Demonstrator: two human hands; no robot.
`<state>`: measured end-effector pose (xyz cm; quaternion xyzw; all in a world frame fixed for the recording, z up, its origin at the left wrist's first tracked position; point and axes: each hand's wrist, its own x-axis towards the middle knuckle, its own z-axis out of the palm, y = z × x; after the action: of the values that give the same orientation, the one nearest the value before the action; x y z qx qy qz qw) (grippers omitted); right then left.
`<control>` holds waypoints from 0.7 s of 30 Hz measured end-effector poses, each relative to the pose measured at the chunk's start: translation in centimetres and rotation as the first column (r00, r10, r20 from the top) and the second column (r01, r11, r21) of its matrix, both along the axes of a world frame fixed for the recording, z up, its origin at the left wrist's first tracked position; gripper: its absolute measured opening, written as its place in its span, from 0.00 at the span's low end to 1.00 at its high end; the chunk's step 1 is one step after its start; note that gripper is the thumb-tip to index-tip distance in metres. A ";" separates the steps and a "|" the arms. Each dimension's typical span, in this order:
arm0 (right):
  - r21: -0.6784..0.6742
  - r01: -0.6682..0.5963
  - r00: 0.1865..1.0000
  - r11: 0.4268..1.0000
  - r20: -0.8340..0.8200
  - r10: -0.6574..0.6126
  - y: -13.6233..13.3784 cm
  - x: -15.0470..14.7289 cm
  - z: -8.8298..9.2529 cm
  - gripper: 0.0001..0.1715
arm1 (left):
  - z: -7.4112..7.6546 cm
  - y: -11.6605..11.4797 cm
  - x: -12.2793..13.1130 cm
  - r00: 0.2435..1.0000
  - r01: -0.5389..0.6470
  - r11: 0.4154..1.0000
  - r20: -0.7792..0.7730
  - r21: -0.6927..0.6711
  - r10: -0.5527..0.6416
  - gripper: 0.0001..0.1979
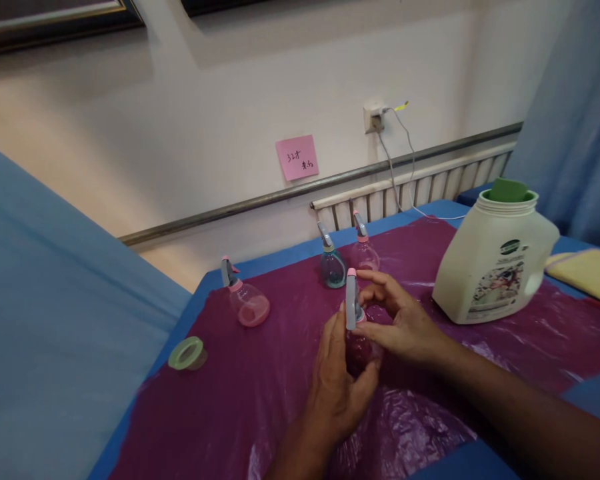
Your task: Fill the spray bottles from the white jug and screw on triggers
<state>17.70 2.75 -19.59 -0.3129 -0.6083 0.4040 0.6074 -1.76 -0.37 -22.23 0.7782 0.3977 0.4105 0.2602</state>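
A clear spray bottle point(359, 348) with a grey and pink spray head stands on the purple plastic sheet, between my two hands. My left hand point(334, 380) wraps round the bottle's body from the left. At the neck, my right hand point(405, 323) grips the pink collar of the spray head with thumb and fingers. Behind them stand a blue spray bottle point(333, 270) and a pink one point(366, 255). Farther left, another pink spray bottle point(253, 305) leans slightly, with some liquid at its bottom.
On the right stands a large cream jug point(495, 260) with a green scoop point(509, 190) in its mouth. A small green cup point(187, 355) lies at the left. A folded yellow cloth point(587, 275) is at far right. Blue curtains point(55, 320) hang at both sides; a cable point(391, 163) runs down the wall.
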 end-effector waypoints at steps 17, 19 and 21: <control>0.028 0.013 0.991 1.000 0.130 -0.017 -0.8 0.2 -0.2 0.44 | -0.2 0.1 -0.1 1.000 0.008 0.997 -0.001 0.079 -0.008 0.52; 0.051 0.055 0.990 0.997 0.129 -0.061 -0.5 0.1 -0.5 0.44 | -0.3 0.1 0.0 1.000 -0.004 0.996 0.003 0.091 0.003 0.51; 0.068 0.074 0.989 0.995 0.123 -0.082 -0.2 0.0 -0.7 0.44 | -0.4 0.2 0.0 1.000 0.003 0.995 0.008 0.096 -0.004 0.50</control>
<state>17.70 2.54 -20.27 -0.3422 -0.6451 0.3400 0.5927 -1.79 -0.21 -22.68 0.7889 0.3751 0.4318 0.2247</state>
